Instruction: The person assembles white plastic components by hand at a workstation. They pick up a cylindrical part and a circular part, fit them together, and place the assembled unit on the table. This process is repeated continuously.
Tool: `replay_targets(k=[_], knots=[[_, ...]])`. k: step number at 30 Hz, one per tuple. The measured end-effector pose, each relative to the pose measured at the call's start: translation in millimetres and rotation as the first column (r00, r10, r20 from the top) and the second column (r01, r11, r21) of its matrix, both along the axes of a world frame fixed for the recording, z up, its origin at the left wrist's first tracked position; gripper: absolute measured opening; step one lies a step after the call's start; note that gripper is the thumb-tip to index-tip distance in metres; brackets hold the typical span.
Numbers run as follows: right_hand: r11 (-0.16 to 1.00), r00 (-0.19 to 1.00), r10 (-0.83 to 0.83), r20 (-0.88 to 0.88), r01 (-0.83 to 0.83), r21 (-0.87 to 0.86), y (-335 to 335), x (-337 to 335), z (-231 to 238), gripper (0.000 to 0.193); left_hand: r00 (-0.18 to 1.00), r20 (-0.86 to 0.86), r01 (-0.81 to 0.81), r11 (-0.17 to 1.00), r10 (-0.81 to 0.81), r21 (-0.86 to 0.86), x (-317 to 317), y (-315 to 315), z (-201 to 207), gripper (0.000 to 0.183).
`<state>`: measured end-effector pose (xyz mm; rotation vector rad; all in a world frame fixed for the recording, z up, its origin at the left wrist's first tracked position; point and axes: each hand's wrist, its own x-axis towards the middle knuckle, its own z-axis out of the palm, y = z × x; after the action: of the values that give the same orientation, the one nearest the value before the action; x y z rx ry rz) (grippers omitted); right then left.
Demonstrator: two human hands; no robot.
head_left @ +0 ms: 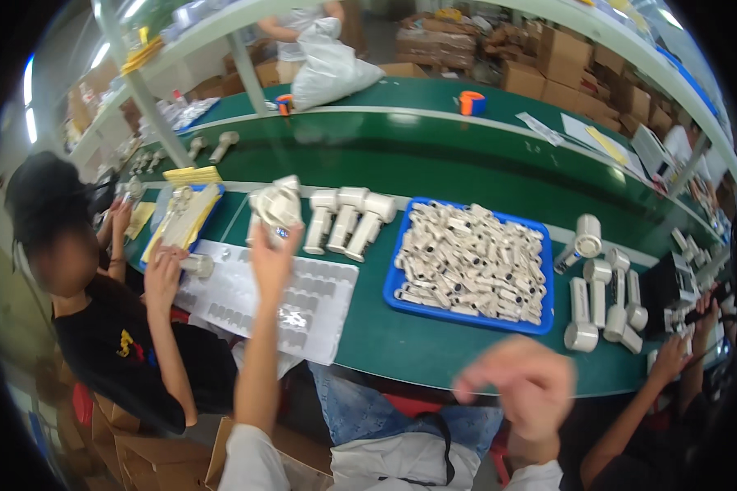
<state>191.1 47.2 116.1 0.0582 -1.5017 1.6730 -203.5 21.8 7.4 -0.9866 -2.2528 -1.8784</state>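
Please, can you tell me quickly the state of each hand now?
Left hand: closed, holding a white plastic device.
Right hand: blurred and curled, no object seen in it; whether open or closed cannot be told.

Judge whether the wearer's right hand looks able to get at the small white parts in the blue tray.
Probably yes: the right hand, blurred but seemingly empty, is near the front edge of the green table, and the open blue tray of small white parts lies just beyond, with nothing visible blocking.
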Motion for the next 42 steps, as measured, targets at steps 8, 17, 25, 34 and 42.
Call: replay_targets(k=[8, 17, 25, 34, 42], knots=[[0.71, 0.989, 0.139, 0.048, -0.133, 0.692, 3.3, 14.8, 120.8, 0.019, 0.857, -0.504, -0.172, 0.86, -0.111, -0.481, -278.8, -11.4, -58.1, 0.056], [0.588, 0.99, 0.139, 0.011, -0.091, 0.804, -3.3, -42.6, 92.9, 0.022, 0.928, -0.367, -0.299, 0.725, 0.068, -0.621, -327.6, -3.4, -100.1, 0.049], [0.53, 0.91, -0.406, 0.087, 0.157, 0.834, 25.4, 0.6, 35.8, 0.025, 0.838, -0.516, -0.331, 0.916, 0.175, -0.228, -338.6, -35.9, -100.3, 0.043], [0.448, -0.084, -0.845, 0.527, 0.426, 0.786, 89.6, 189.9, -128.9, 0.07, 0.818, -0.36, 0.432, 0.892, -0.448, -0.129, 24.5, 78.5, -7.2, 0.021], [0.499, 0.222, -0.865, 0.449, 0.308, 0.81, 62.7, 163.1, -76.9, 0.062, 0.279, -0.392, 0.806, 0.435, -0.877, -0.401, 216.7, 132.2, -12.5, 0.025]])
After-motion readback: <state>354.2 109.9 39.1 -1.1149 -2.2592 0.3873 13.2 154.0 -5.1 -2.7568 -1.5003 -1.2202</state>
